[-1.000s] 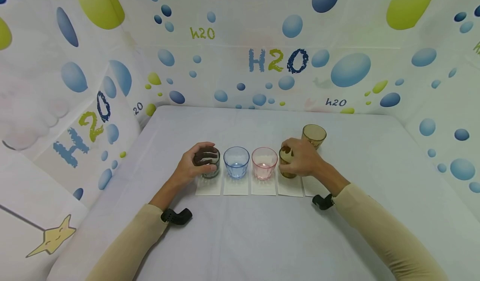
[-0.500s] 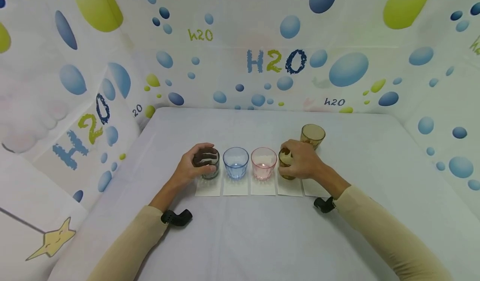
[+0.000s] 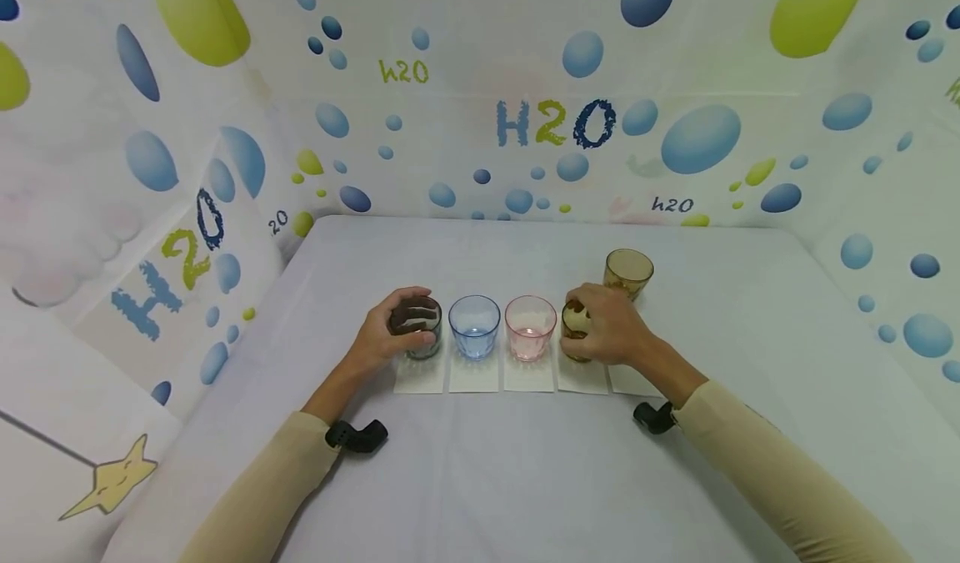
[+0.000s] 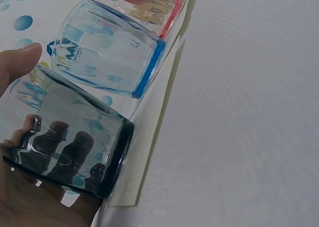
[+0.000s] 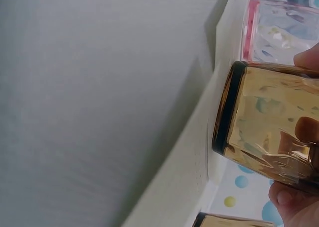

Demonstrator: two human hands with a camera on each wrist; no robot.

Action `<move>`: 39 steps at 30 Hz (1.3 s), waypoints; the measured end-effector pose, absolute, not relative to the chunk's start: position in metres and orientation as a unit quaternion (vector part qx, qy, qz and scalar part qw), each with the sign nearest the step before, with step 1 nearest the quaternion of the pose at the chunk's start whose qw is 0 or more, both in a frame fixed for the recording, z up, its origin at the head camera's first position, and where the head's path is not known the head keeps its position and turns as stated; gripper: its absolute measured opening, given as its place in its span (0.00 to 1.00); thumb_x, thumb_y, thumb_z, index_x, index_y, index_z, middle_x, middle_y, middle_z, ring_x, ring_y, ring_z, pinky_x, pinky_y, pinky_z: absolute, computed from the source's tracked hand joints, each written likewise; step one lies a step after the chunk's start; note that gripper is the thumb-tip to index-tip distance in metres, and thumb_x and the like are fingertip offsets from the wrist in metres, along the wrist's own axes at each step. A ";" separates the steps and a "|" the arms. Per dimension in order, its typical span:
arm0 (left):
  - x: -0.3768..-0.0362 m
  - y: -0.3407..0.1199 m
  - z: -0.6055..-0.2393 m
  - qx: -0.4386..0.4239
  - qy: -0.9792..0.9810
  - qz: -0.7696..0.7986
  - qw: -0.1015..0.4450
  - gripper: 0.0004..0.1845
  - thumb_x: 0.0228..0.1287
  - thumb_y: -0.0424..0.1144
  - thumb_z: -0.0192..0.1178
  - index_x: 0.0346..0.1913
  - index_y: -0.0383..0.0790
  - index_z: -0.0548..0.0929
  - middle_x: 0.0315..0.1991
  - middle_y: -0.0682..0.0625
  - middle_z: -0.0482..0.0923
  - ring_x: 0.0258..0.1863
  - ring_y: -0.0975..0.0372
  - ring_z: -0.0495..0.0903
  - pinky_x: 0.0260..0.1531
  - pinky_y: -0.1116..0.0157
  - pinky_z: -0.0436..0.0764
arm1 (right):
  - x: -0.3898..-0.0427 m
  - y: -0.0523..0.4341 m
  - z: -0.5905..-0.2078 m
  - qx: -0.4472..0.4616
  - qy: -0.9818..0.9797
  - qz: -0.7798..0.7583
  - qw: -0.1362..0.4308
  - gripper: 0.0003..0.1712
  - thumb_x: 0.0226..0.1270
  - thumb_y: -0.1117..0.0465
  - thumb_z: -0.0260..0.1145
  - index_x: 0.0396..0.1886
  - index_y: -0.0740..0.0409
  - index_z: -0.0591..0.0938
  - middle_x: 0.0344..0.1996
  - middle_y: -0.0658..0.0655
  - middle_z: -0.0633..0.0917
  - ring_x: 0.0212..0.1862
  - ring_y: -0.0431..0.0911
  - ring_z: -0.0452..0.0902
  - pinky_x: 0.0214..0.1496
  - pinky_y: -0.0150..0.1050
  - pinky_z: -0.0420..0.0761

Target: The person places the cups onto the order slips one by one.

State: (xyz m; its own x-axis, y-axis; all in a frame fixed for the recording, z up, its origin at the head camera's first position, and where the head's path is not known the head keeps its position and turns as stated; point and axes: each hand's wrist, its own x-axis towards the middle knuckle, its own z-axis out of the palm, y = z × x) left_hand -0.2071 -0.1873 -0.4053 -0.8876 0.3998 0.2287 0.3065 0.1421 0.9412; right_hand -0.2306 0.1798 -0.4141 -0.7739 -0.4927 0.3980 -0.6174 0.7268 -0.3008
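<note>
At the left end of the row, my left hand (image 3: 375, 329) grips a smoky grey glass (image 4: 94, 132), thumb on the near side and fingers seen through its wall. A blue glass (image 3: 474, 328) and a pink glass (image 3: 530, 329) stand upright between my hands. My right hand (image 3: 611, 325) holds an amber glass (image 5: 259, 117) by its sides, fourth in the row. In the right wrist view that glass's base is near a card; whether it touches is hard to tell. Behind this hand stands a second amber glass (image 3: 628, 269).
White cards (image 3: 474, 377) lie side by side beneath the row; the rightmost card (image 3: 632, 379) is partly covered by my right wrist. A white cloth (image 3: 480, 471) covers the table. Printed curtains (image 3: 435, 154) close in the back and sides.
The picture shifts slightly with my head. Both hands keep their hold on the grey and amber glasses, with no clear movement of either.
</note>
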 end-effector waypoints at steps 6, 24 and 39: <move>-0.208 -0.188 -0.406 0.233 0.753 0.615 0.041 0.34 0.54 0.28 0.65 0.64 0.30 0.63 0.58 0.31 0.68 0.58 0.38 0.68 0.60 0.43 0.67 | -0.230 0.181 -0.416 0.302 -0.916 0.222 0.142 0.26 0.41 0.50 0.72 0.41 0.55 0.79 0.33 0.49 0.79 0.36 0.42 0.73 0.36 0.38 0.76; -0.207 -0.189 -0.407 0.227 0.758 0.610 0.038 0.35 0.54 0.28 0.65 0.65 0.31 0.64 0.58 0.32 0.68 0.58 0.38 0.68 0.60 0.42 0.66 | -0.222 0.185 -0.408 0.246 -0.937 0.246 0.028 0.50 0.39 0.34 0.75 0.61 0.55 0.73 0.53 0.54 0.78 0.53 0.50 0.73 0.51 0.51 0.76; -0.207 -0.188 -0.406 0.226 0.752 0.618 0.043 0.35 0.53 0.27 0.66 0.65 0.31 0.63 0.58 0.32 0.68 0.58 0.38 0.68 0.60 0.43 0.66 | -0.223 0.192 -0.408 0.271 -0.914 0.300 0.025 0.37 0.60 0.42 0.65 0.65 0.53 0.69 0.60 0.56 0.74 0.59 0.52 0.70 0.59 0.55 0.71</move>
